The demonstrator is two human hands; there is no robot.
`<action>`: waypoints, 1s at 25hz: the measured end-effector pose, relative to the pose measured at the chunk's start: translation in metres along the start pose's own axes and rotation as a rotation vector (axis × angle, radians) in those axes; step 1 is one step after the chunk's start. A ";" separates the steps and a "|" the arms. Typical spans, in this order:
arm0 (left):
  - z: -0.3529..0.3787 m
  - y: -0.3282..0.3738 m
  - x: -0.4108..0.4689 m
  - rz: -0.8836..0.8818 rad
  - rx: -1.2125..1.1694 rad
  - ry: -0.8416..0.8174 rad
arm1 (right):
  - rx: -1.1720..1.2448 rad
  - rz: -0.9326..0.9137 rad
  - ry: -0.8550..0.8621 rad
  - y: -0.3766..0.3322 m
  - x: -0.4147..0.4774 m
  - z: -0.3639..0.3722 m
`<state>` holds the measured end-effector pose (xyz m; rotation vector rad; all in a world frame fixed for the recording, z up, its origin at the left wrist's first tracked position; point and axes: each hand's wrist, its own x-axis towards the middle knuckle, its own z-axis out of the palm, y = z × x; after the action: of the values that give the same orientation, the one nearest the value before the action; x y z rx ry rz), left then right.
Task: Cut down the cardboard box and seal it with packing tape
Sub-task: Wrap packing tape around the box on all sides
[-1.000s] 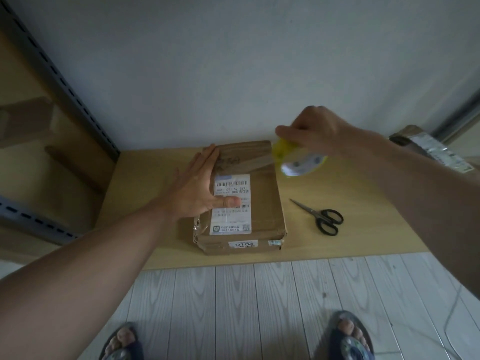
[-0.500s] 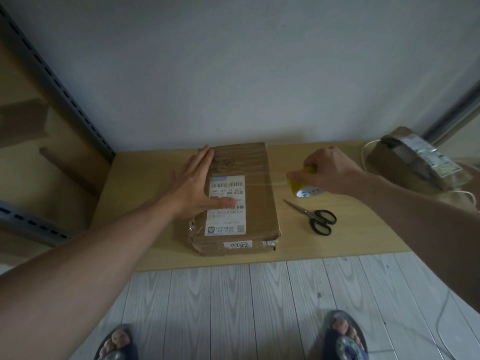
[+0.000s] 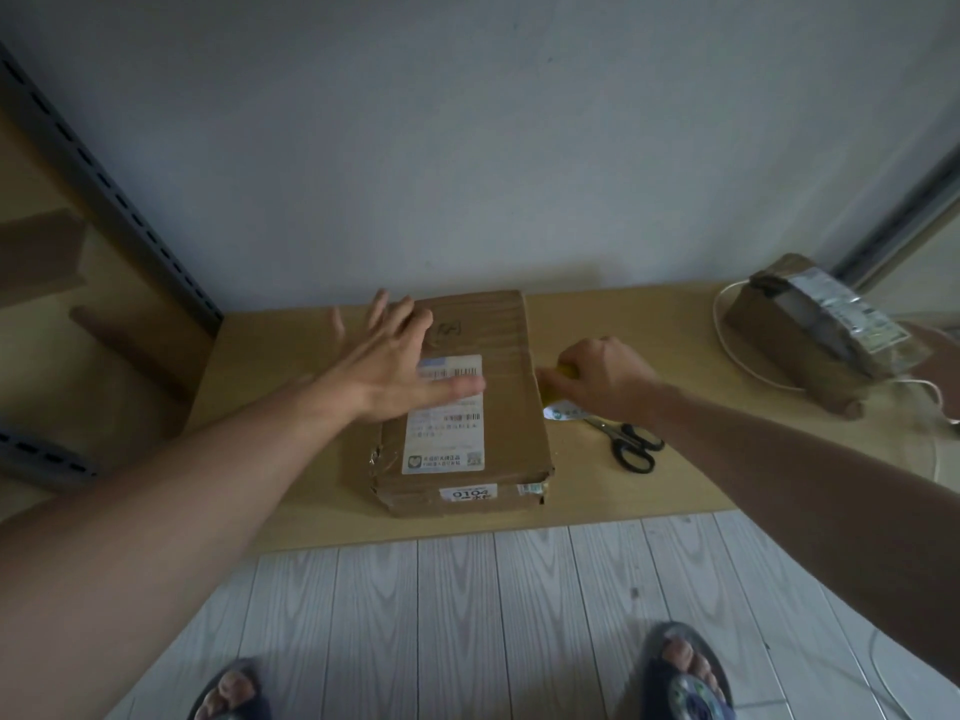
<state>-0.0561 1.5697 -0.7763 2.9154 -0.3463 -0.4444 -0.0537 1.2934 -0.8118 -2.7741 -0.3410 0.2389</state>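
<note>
Box (image 3: 483, 402) long axis runs away from person; right hand (image 3: 602, 374) clamps tape roll (image 3: 563, 402) at its right edge, left hand (image 3: 400, 366) splayed flat on top.

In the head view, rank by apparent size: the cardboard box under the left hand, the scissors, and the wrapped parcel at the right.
1. cardboard box
2. wrapped parcel, though lens distortion at the edge makes this unsure
3. scissors
</note>
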 end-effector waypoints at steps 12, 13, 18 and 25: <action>0.016 0.108 0.002 -0.346 -0.590 -0.065 | 0.125 -0.025 0.100 -0.005 0.009 -0.016; 0.015 0.097 0.001 -0.326 -0.660 -0.035 | 0.153 -0.032 0.133 -0.008 0.009 -0.021; 0.005 0.042 -0.020 -0.191 -1.169 0.204 | 0.215 -0.115 0.142 -0.053 0.020 -0.052; -0.010 -0.006 -0.037 -0.144 -1.595 0.193 | 0.352 -0.122 0.131 -0.113 0.043 -0.076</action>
<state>-0.0858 1.5861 -0.7579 1.3849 0.2102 -0.2332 -0.0205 1.3846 -0.7076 -2.3989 -0.3923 0.0770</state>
